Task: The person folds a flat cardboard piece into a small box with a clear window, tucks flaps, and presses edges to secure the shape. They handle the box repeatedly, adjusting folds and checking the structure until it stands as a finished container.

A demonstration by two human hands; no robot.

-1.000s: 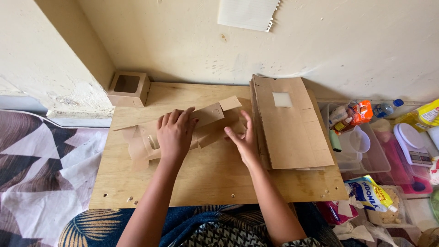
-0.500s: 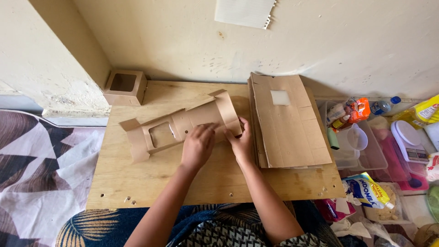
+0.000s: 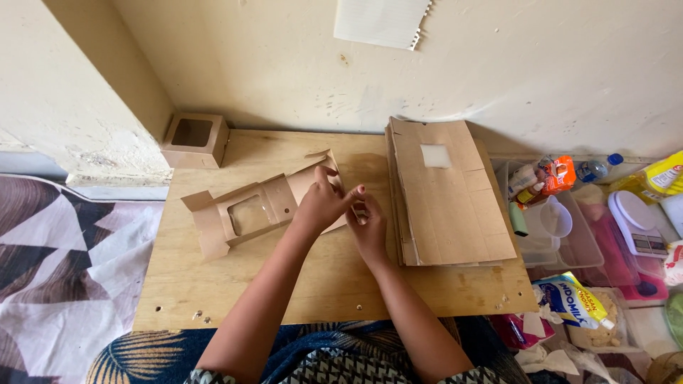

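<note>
Both hands meet near the middle of the pale plywood board [image 3: 235, 284], working the right end of a flat brown cardboard box blank with a square cut-out window [image 3: 249, 213]. The left hand [image 3: 320, 206] lies over that end of the blank with its fingers curled down and the index finger stretched toward three o'clock, pressing or pinching a flap; the right hand [image 3: 370, 227] sits just beside it at about four o'clock, fingers bent in on the same edge, so both grip or press cardboard, though I cannot tell exactly which flap each finger holds. From the hands, the blank runs toward nine o'clock, mostly flat, with a few side flaps lifted and its window panel facing up. Judging from that, the folding looks to be at an early stage: creases are started but no walls stand and nothing is closed. One finished small brown cardboard box with a window in its lid [image 3: 196, 139] stands at ten o'clock against the wall, off the board's far-left corner. At two o'clock a thick stack of unfolded brown cardboard blanks [image 3: 455, 206] lies on the board, suggesting many remain. Clear plastic tubs of mixed packets and bottles [image 3: 569, 242] sit beyond the stack at three o'clock.
</note>
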